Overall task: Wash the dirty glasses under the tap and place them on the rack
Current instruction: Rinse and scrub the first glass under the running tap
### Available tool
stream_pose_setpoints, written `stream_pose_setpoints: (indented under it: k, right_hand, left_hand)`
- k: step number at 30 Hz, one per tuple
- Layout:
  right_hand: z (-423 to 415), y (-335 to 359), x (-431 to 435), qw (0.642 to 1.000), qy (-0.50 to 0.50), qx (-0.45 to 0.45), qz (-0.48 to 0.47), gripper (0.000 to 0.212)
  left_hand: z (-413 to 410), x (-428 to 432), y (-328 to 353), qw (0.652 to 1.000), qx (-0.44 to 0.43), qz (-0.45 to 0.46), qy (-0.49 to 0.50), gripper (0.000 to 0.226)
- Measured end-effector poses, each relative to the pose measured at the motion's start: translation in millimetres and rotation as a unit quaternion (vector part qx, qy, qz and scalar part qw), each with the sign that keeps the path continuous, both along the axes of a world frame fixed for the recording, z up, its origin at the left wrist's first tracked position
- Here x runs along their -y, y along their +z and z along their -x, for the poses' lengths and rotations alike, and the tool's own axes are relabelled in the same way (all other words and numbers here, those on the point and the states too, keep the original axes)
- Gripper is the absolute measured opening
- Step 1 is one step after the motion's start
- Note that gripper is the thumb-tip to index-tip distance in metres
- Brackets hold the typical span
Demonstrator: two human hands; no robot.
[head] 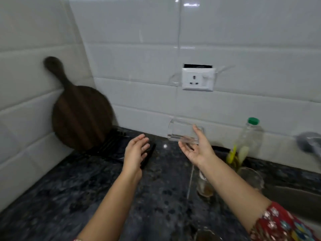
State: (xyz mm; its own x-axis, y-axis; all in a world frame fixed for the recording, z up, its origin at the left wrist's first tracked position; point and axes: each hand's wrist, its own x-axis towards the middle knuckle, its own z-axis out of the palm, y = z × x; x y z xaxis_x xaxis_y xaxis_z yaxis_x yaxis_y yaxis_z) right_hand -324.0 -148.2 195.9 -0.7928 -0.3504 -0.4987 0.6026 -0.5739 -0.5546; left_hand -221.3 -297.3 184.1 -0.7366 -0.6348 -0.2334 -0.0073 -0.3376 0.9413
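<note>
Clear glass [184, 132] lying sideways against open right hand [196, 150], grip uncertain, left hand [137, 152] open, empty, dark speckled counter [86, 188], white tiled wall [139, 66].

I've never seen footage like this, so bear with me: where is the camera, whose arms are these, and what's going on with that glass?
The camera sits on a person's head, looking down at their own bare hands. The right hand holds a clear glass tipped on its side; the left hand is open and empty above a black rack. On the dark counter stand two dirty glasses and a bottle. A wooden board leans in the corner, and the tap shows at right.
</note>
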Motion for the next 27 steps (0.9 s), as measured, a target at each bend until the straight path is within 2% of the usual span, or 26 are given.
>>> stream_pose_setpoints:
  k: [3, 8, 11, 15, 20, 25, 27]
  right_hand:
    - [17, -21, 62, 0.997, 0.028, -0.043, -0.065, 0.030]
    - [45, -55, 140, 0.980, 0.046, -0.105, -0.160, 0.066]
    - [60, -70, 176, 0.960, 0.048, -0.155, -0.228, 0.063]
    - [76, -88, 214, 0.893, 0.090, -0.287, -0.336, 0.059]
    - [81, -98, 243, 0.761, 0.150, -0.467, -0.425, 0.071]
    - [80, -109, 257, 0.686, 0.185, -0.534, -0.458, 0.074]
    - [79, -112, 258, 0.671, 0.188, -0.542, -0.470, 0.074]
  left_hand:
    - [-7, 47, -17, 0.999, 0.023, -0.019, 0.038, 0.023]
    - [-15, 99, -36, 0.994, 0.043, -0.038, 0.091, 0.024]
    - [-16, 119, -47, 0.992, 0.053, -0.047, 0.107, 0.023]
    - [-15, 135, -63, 0.991, 0.065, -0.050, 0.110, 0.022]
    - [-10, 149, -79, 0.988, 0.079, -0.053, 0.120, 0.021]
    - [-9, 152, -87, 0.988, 0.080, -0.050, 0.123, 0.020]
    - [-9, 152, -90, 0.989, 0.079, -0.046, 0.117, 0.021]
